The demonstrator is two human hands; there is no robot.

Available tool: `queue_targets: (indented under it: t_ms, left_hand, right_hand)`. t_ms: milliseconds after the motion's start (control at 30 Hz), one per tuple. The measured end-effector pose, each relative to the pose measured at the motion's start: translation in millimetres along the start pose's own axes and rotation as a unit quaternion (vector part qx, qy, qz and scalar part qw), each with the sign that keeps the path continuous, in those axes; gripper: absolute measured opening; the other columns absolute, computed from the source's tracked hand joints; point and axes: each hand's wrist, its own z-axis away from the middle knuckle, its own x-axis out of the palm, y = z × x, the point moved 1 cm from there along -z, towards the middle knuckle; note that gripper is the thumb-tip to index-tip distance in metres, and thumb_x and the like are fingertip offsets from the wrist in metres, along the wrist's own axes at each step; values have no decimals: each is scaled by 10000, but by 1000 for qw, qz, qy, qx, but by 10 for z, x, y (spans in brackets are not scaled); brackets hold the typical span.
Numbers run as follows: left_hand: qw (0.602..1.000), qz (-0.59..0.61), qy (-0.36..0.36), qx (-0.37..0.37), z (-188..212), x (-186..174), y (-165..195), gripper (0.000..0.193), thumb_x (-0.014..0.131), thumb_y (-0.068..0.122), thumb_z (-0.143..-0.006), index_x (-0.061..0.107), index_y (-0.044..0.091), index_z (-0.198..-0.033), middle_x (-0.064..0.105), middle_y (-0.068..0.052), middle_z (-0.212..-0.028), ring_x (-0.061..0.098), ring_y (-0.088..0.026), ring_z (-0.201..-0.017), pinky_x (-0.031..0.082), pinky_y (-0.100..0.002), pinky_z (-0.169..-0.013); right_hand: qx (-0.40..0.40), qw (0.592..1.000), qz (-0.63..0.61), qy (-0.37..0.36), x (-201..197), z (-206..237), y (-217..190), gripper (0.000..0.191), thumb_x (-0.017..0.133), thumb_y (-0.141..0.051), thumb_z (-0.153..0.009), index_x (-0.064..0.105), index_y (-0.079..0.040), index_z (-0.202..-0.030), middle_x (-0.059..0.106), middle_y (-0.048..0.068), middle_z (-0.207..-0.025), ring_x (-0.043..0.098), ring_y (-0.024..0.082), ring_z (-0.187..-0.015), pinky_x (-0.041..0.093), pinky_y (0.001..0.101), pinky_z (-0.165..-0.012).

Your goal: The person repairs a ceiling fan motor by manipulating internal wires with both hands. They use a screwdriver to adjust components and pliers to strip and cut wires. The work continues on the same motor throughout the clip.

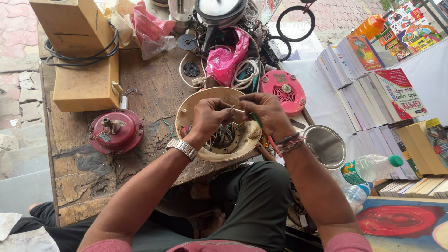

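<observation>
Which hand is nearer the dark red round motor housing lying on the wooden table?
Left. The left hand works over the cream appliance base, right of the red motor housing; the right hand is farther right.

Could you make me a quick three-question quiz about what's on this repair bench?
1. True or false: the left hand wears a metal wristwatch.
2. What lies directly under both hands: A) the cream round appliance base, B) the red motor housing, C) the stack of books?
3. Which hand holds the green-handled tool?

Key: 1 true; 2 A; 3 the right hand.
</observation>
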Motion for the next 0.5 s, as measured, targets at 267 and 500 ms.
queue_targets:
  t_ms: [267,500]
  left_hand:
    - [997,-54,-29,43,25,20,2,168,720,35,-910,750,8,-1073,793,-64,-951,742,-81,-816,620,-207,-720]
    - [996,-34,-64,48,-13,-3,-8,207,637,-31,-912,759,8,-1074,778,-40,-956,722,-58,-821,626,-221,-726]
  right_hand:
    - [-93,968,229,-45,-170,177,-453,191,600,-119,-1022,673,8,-1144,760,82,-963,739,156,-894,613,287,-822]
    - [-306,720,610,-126,-1,261,-598,395,801,-277,-842,643,-21,-1097,716,152,-980,711,317,-893,556,416,-758]
